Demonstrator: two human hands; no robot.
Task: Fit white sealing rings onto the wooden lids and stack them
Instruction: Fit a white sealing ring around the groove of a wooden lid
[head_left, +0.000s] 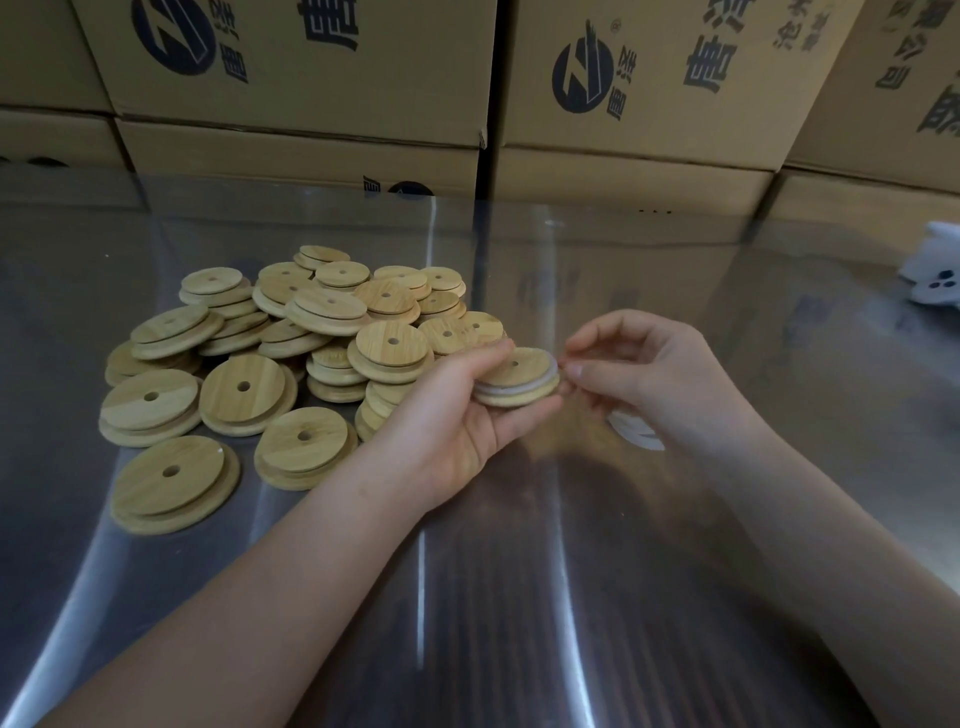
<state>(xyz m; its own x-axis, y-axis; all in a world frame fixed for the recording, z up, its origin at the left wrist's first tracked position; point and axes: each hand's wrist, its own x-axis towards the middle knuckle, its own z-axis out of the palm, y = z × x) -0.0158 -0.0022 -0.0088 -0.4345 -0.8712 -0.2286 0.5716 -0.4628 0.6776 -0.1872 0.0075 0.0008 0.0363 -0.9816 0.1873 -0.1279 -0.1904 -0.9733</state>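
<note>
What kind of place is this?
Probably a small packing workshop or warehouse: printed cardboard boxes stacked behind a steel table, and a loose pile of wooden lids awaiting assembly.

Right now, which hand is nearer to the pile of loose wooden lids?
Left. The left hand overlaps the pile of loose wooden lids at its right edge; the right hand is farther right, apart.

- Cardboard box, upper left (291, 57): dark round logo with a slanted mark inside; large dark Chinese character "唐" beside it, partly cut off by the frame.
- Cardboard box, upper right (675, 78): same round logo; "唐" legible, remaining characters cut off or too tilted to read.
- Far-right box (904, 78): characters illegible.
</note>
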